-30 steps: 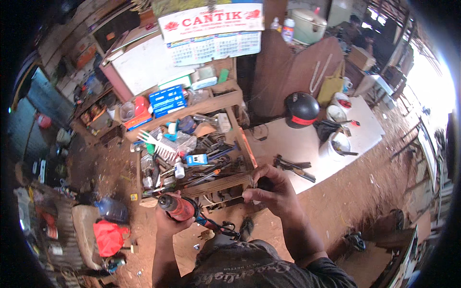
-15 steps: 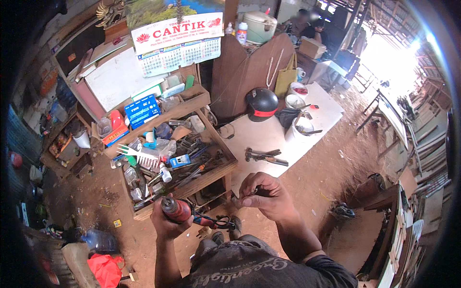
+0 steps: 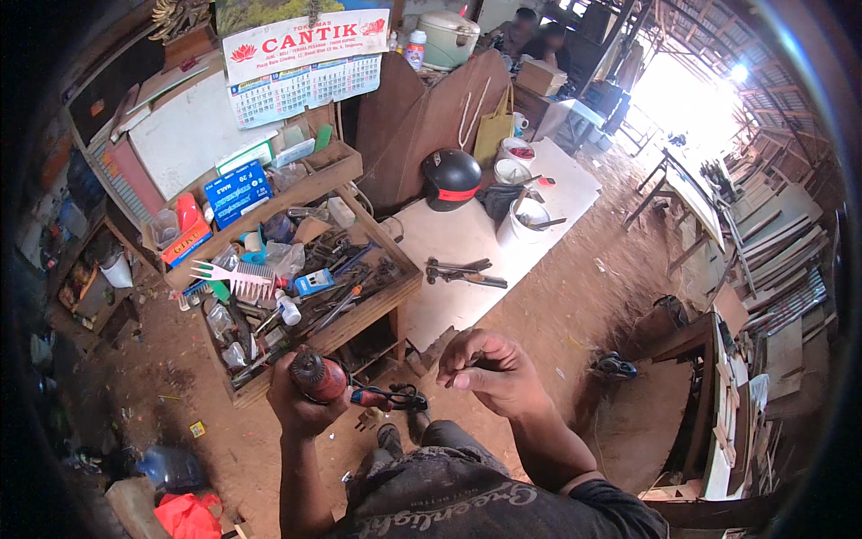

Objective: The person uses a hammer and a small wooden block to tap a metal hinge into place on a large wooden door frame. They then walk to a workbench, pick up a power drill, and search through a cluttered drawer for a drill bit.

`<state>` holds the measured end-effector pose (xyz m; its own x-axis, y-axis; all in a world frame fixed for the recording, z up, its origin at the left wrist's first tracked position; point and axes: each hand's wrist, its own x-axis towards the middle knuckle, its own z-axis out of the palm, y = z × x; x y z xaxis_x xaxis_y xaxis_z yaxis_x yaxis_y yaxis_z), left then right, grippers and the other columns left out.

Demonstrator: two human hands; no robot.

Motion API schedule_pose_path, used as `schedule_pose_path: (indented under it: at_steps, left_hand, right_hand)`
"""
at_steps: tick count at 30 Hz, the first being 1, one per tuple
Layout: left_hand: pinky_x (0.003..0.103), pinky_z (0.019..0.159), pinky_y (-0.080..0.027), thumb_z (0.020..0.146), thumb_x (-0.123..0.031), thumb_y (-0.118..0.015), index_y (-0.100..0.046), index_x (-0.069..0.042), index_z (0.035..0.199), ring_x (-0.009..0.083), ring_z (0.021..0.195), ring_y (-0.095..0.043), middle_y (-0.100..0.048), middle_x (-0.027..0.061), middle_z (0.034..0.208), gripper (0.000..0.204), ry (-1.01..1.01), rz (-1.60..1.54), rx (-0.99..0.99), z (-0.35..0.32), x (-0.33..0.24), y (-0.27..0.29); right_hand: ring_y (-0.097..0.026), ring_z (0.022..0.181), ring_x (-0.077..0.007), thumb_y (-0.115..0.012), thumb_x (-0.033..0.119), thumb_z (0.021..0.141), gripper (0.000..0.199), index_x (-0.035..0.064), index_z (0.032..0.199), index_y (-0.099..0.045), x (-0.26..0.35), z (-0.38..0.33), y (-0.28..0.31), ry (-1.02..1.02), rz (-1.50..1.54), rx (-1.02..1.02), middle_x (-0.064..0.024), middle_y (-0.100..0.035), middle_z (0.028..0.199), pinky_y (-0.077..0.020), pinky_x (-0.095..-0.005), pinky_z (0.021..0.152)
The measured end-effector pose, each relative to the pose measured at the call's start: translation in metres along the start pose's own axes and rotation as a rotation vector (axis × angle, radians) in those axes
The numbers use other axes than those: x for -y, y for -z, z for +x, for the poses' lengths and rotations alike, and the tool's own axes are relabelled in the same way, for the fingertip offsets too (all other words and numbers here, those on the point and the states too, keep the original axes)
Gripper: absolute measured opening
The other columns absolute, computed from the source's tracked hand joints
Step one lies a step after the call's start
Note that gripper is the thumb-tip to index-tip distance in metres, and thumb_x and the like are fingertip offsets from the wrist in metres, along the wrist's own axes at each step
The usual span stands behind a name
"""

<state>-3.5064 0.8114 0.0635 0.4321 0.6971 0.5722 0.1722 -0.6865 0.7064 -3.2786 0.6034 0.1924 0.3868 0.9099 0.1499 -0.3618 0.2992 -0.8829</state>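
My left hand [image 3: 294,409] is wrapped round a red power drill [image 3: 329,381], its dark chuck pointing up and away from me. A bundled black cord [image 3: 402,395] hangs by the drill's red rear part. My right hand [image 3: 498,375] is raised to the right of the drill, thumb and fingertips pinched together. Something small and dark seems to sit between those fingertips, too small to name. Just beyond my left hand stands a wooden workbench tray [image 3: 375,313] heaped with tools, plastic bags, a white bottle [image 3: 287,308] and a pale comb [image 3: 238,280].
A white board table [image 3: 422,314] beyond my right hand carries hammer-like tools [image 3: 467,273], a black helmet [image 3: 452,180] and white buckets [image 3: 523,223]. Wood pieces [image 3: 781,332] are stacked along the right. A red cloth [image 3: 189,516] lies at lower left. People sit far back.
The view has swung to the right, so the bench and table sit further left in the picture. Both hands keep their grips, with the right one shifted slightly.
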Motion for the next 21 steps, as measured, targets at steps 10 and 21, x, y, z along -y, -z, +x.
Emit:
schedule_pose_path:
  at_steps: [10, 21]
  left_hand:
    - [0.040, 0.091, -0.057, 0.053, -0.029, -0.097, -0.063, -0.004, 0.122, 0.0285, 0.098, -0.070, -0.069, 0.0120, 0.109, 0.081, 0.016, -0.096, 0.010, -0.003, 0.006, -0.001]
    - [0.043, 0.092, -0.058, 0.052, -0.036, -0.099, -0.061, -0.006, 0.118, 0.0316, 0.100, -0.070, -0.069, 0.0146, 0.112, 0.082, -0.054, -0.092, -0.014, 0.004, 0.009, 0.001]
  right_hand:
    - [-0.070, 0.097, -0.0288, -0.076, -0.008, 0.085, 0.018, -0.0004, 0.098, -0.067, -0.001, -0.013, -0.003, -0.018, -0.043, -0.010, -0.0151, -0.065, 0.099, -0.0596, -0.0418, 0.088]
    - [-0.070, 0.084, -0.0187, -0.070, -0.003, 0.096, 0.014, 0.0036, 0.105, -0.061, -0.029, 0.016, -0.005, -0.073, -0.151, -0.077, -0.0075, -0.065, 0.095, -0.0563, -0.0319, 0.075]
